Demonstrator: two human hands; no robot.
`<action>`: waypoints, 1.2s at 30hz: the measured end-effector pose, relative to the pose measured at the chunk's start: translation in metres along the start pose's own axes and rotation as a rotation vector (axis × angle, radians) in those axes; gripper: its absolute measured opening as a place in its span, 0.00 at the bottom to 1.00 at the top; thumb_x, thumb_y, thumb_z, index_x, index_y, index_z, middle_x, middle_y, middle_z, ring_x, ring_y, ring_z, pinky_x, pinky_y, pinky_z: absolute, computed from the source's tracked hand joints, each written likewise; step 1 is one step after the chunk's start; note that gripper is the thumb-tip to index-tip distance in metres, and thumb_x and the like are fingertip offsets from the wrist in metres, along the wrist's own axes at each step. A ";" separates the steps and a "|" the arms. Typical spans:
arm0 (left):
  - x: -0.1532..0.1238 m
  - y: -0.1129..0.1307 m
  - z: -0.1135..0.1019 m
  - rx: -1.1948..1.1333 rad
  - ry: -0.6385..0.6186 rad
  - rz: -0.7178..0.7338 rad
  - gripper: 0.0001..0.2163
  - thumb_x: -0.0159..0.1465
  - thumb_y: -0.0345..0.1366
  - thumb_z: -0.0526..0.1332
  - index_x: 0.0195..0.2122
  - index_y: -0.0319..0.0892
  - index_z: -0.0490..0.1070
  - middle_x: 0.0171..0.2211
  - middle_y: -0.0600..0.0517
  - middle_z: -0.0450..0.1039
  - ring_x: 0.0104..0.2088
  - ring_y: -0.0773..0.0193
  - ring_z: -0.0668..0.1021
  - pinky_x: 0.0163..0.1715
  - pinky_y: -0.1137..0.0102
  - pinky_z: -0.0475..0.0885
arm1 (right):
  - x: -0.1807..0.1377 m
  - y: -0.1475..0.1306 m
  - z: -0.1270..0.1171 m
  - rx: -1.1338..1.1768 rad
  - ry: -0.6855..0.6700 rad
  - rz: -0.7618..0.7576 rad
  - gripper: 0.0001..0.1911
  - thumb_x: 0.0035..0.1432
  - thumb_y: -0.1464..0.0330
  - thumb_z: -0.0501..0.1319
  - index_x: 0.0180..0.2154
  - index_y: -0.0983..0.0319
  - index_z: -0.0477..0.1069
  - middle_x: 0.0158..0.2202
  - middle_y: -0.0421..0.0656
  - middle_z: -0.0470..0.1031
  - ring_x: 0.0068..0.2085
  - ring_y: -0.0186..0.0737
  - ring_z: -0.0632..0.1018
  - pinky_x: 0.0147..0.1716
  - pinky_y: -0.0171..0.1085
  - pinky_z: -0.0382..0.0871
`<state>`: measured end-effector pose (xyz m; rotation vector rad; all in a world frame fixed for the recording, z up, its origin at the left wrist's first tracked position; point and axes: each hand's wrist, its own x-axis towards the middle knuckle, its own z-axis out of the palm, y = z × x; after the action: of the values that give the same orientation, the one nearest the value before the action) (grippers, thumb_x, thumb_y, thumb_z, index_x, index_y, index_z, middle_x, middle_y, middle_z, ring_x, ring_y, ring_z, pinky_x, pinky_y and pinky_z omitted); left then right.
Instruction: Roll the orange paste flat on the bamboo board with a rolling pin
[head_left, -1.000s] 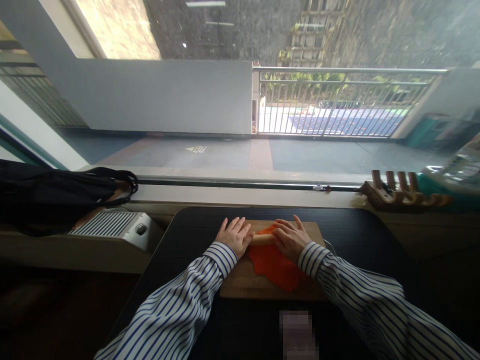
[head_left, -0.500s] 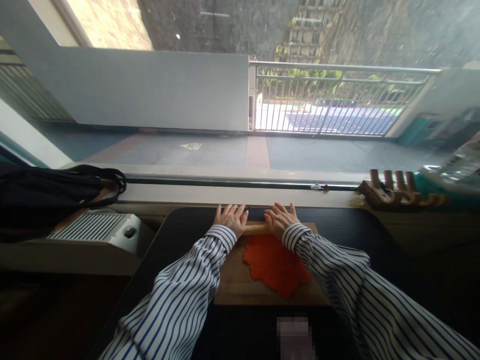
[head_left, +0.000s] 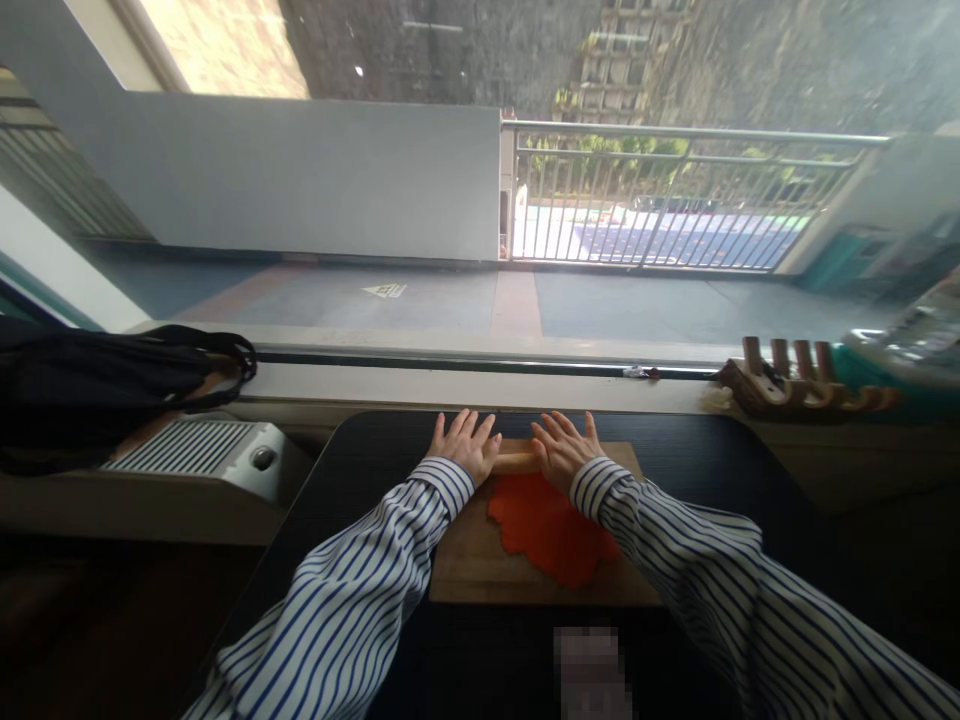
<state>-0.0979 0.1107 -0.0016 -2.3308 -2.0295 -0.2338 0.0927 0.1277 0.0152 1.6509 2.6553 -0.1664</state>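
My left hand (head_left: 465, 445) lies on the left end of a wooden rolling pin (head_left: 516, 463), fingers stretched and spread. Likewise flat, with fingers apart, my right hand (head_left: 564, 450) presses on the pin's right end. Only the middle of the pin shows between the two hands. Under and in front of it, an orange sheet of dough-like material (head_left: 551, 530) with a ragged edge is spread thin. The sheet rests on a wooden board (head_left: 472, 570); my right sleeve covers part of both.
The board lies on a black table (head_left: 375, 470) against a window sill (head_left: 450, 388). A wooden rack with pegs (head_left: 787, 390) stands on the sill at right. A black bag (head_left: 97, 390) and a white slatted unit (head_left: 195, 450) are at left. A pixelated patch covers something near the front.
Both hands and the rolling pin have come slightly nearer to me over the board. The fingers are spread a little wider. The camera view has shifted slightly.
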 end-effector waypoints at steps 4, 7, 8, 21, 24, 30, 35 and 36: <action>0.015 -0.003 0.001 -0.021 -0.004 -0.017 0.24 0.65 0.47 0.38 0.59 0.48 0.54 0.58 0.46 0.60 0.59 0.56 0.58 0.57 0.47 0.45 | 0.017 0.003 -0.005 0.005 -0.022 0.025 0.27 0.62 0.61 0.35 0.58 0.59 0.55 0.62 0.45 0.52 0.62 0.47 0.49 0.54 0.66 0.32; 0.013 -0.002 -0.001 -0.025 -0.036 -0.019 0.24 0.65 0.48 0.38 0.59 0.47 0.55 0.58 0.46 0.60 0.59 0.55 0.58 0.57 0.47 0.46 | 0.014 0.002 -0.004 0.005 -0.014 0.017 0.27 0.62 0.61 0.36 0.58 0.59 0.56 0.62 0.45 0.52 0.62 0.47 0.49 0.54 0.65 0.33; 0.008 -0.001 -0.002 -0.023 -0.047 -0.014 0.24 0.65 0.48 0.38 0.58 0.47 0.56 0.58 0.46 0.60 0.59 0.55 0.58 0.57 0.47 0.46 | 0.008 0.001 -0.003 0.003 -0.006 0.009 0.27 0.62 0.61 0.35 0.58 0.60 0.56 0.62 0.46 0.53 0.62 0.47 0.50 0.55 0.65 0.33; 0.007 -0.001 0.001 -0.016 0.020 0.022 0.24 0.65 0.47 0.39 0.58 0.46 0.58 0.57 0.45 0.61 0.59 0.52 0.58 0.56 0.46 0.46 | 0.008 -0.001 0.000 -0.008 0.002 0.010 0.27 0.62 0.61 0.34 0.59 0.60 0.53 0.62 0.45 0.52 0.62 0.47 0.50 0.55 0.65 0.33; 0.021 -0.005 0.001 -0.027 0.016 0.015 0.24 0.65 0.48 0.39 0.58 0.47 0.57 0.57 0.46 0.61 0.59 0.53 0.58 0.56 0.46 0.45 | 0.024 0.002 -0.004 0.009 -0.009 0.041 0.26 0.62 0.61 0.35 0.58 0.58 0.55 0.62 0.44 0.53 0.62 0.47 0.50 0.54 0.65 0.34; 0.010 -0.003 -0.003 -0.026 -0.040 0.017 0.25 0.64 0.49 0.38 0.59 0.46 0.56 0.58 0.44 0.59 0.60 0.53 0.56 0.56 0.46 0.45 | 0.010 -0.002 -0.002 0.004 0.021 0.023 0.27 0.62 0.61 0.35 0.57 0.60 0.56 0.61 0.46 0.54 0.62 0.47 0.51 0.55 0.64 0.35; -0.024 0.003 -0.007 -0.020 -0.055 0.081 0.27 0.64 0.50 0.39 0.60 0.42 0.53 0.58 0.43 0.58 0.60 0.53 0.57 0.57 0.47 0.46 | -0.028 -0.012 0.007 -0.002 0.070 -0.019 0.29 0.62 0.60 0.35 0.60 0.64 0.51 0.62 0.46 0.52 0.61 0.48 0.51 0.55 0.63 0.35; -0.029 0.004 -0.008 -0.017 -0.048 0.099 0.27 0.64 0.50 0.39 0.60 0.42 0.52 0.59 0.43 0.58 0.60 0.53 0.56 0.57 0.47 0.45 | -0.034 -0.013 0.008 -0.008 0.086 -0.031 0.29 0.62 0.60 0.35 0.60 0.64 0.49 0.62 0.46 0.52 0.62 0.48 0.51 0.56 0.63 0.34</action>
<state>-0.0988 0.0804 0.0023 -2.4626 -1.9330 -0.1938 0.0953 0.0905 0.0102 1.6526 2.7411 -0.0870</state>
